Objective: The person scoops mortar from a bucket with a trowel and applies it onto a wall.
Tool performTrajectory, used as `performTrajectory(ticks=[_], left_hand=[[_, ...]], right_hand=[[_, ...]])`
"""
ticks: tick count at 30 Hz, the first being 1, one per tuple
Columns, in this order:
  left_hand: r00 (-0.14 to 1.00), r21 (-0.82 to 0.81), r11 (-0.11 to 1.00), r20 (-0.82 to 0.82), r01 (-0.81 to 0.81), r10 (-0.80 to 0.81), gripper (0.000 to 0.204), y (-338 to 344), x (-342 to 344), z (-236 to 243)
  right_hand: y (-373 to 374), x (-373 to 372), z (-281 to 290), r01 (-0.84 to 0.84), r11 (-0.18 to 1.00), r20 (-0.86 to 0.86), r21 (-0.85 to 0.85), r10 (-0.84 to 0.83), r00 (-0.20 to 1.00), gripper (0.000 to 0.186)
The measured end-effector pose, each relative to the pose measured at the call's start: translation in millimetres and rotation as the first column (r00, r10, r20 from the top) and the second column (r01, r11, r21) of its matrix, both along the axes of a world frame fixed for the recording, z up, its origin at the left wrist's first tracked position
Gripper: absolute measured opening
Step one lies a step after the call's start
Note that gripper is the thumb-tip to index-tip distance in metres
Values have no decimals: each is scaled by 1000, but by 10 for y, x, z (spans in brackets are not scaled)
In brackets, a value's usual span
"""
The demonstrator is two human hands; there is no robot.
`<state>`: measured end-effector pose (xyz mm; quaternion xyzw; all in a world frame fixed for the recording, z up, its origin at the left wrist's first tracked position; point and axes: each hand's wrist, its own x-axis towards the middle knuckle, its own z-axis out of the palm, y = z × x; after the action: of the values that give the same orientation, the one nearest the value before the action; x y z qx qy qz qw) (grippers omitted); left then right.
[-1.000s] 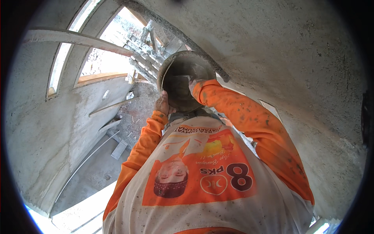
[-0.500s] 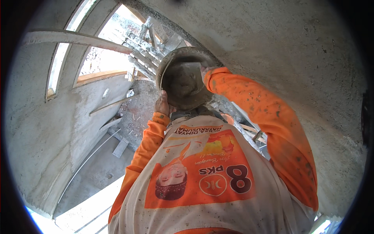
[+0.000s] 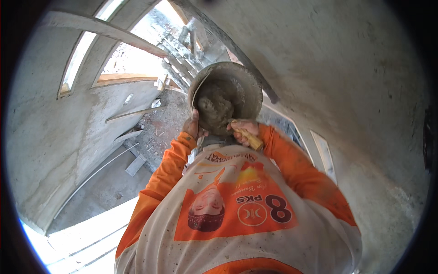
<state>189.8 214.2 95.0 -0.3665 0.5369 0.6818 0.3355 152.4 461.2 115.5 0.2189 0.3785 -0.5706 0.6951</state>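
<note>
A round bucket (image 3: 249,91), caked in grey, tilts in front of my chest with wet mortar (image 3: 214,106) inside. My left hand (image 3: 193,127) is closed on its near left rim, thumb up along the edge. In my right hand (image 3: 247,128) is the wooden handle of a trowel (image 3: 253,142), at the bucket's near right side. The handle's end points back toward my shirt. The trowel's blade is hidden, seemingly down in the mortar by the near rim.
A grey plastered wall (image 3: 346,82) curves close along the right. On the left, another plastered wall (image 3: 50,146) has framed openings, crossed by a long beam (image 3: 105,29). Rubble (image 3: 159,121) and a small board (image 3: 135,165) lie on the floor below.
My right hand has drawn back from the bucket's far right rim to its near side, bringing the trowel handle into sight. The left hand keeps its hold on the rim.
</note>
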Motion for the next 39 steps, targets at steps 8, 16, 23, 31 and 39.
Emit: performTrajectory(ticks=[8, 16, 23, 31, 39], left_hand=[[993, 11, 994, -32, -109, 110, 62, 23, -2, -39], [1000, -26, 1000, -31, 3, -3, 61, 170, -165, 98], [997, -31, 996, -10, -82, 82, 66, 118, -142, 38], [995, -58, 998, -98, 17, -23, 67, 175, -137, -83], [977, -203, 968, -119, 150, -177, 65, 126, -102, 6]], right_hand=[[19, -550, 292, -411, 658, -573, 631, 752, 325, 31], [-473, -477, -439, -341, 140, -259, 930, 905, -337, 52], [-236, -691, 672, -699, 25, -429, 715, 805, -410, 38], [-179, -883, -129, -517, -62, -164, 854, 911, -379, 21], [133, -392, -61, -350, 883, -33, 312, 378, 925, 27]])
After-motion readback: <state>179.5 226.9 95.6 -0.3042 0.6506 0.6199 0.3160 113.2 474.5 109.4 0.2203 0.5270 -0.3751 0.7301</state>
